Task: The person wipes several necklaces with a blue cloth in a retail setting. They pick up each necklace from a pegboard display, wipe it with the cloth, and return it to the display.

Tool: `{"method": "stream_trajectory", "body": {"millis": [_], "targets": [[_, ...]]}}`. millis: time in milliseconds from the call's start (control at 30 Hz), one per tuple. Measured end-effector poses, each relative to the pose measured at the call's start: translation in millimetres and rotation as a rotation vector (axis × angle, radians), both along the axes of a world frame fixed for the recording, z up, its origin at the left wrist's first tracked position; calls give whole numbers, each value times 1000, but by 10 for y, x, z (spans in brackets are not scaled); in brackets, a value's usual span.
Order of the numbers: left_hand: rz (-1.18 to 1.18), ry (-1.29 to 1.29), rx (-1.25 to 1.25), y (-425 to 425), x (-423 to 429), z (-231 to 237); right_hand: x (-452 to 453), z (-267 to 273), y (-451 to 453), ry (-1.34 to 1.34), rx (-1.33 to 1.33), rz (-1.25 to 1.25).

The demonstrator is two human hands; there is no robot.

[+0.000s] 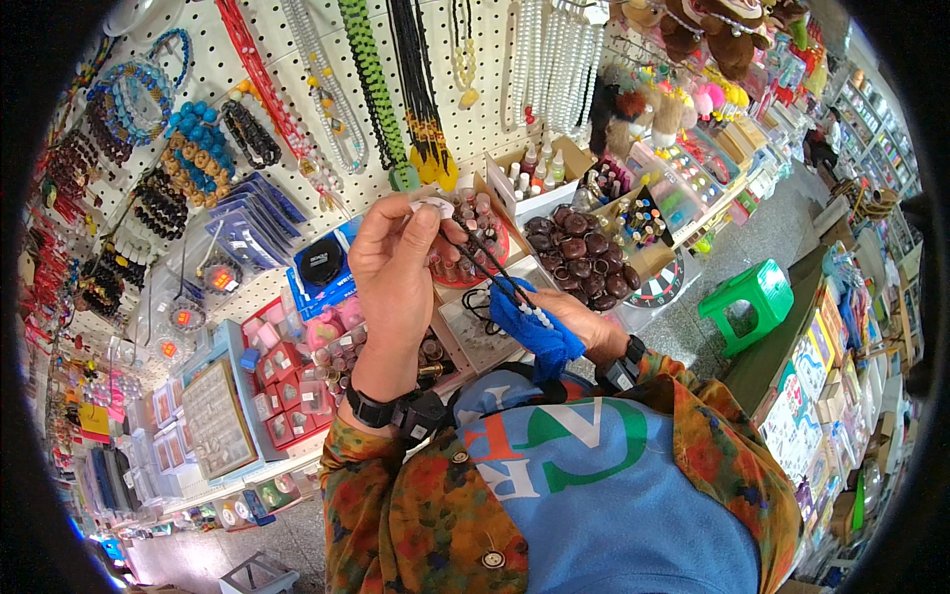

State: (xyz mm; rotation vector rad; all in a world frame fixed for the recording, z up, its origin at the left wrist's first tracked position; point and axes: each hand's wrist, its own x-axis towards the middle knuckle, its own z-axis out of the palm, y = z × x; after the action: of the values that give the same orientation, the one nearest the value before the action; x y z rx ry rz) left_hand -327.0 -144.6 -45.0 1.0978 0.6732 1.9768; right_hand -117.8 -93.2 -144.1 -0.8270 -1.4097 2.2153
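Observation:
My left hand (397,271) is raised at the centre, its thumb and fingers pinching a small white tag (433,205) at the top of a black cord necklace (490,261). From there the necklace slants down to the right, with several whitish beads (536,315) near its lower end. My right hand (575,319) holds a blue cloth (525,327) against the beaded part; the cloth hides some of the fingers. Another thin black cord (479,306) lies in a shallow clear tray (482,334) just left of the cloth.
Necklaces (371,89) and bracelets (200,160) hang on a white pegboard (490,44). Below stand a box of small bottles (545,174), brown rounded items (582,256) and a red tray of small boxes (286,386). A green plastic stool (749,304) stands on the floor at right.

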Motion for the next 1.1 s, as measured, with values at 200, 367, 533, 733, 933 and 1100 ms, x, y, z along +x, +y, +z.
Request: {"method": "stream_trajectory", "body": {"millis": [200, 367, 533, 733, 933, 1100], "targets": [[-18, 33, 23, -24, 70, 50, -9, -225, 41, 35, 77, 10], [-98, 25, -10, -105, 176, 95, 30, -413, 179, -144, 73, -95], [-146, 79, -56, -84, 151, 115, 53, -236, 303, -148, 468, -366], [-61, 256, -151, 84, 203, 42, 5, 553, 101, 174, 340, -395], [-5, 248, -148, 131, 276, 6, -404, 720, -133, 260, 625, -209], [19, 157, -165, 140, 208, -26, -445, 514, -150, 215, 610, -84]]}}
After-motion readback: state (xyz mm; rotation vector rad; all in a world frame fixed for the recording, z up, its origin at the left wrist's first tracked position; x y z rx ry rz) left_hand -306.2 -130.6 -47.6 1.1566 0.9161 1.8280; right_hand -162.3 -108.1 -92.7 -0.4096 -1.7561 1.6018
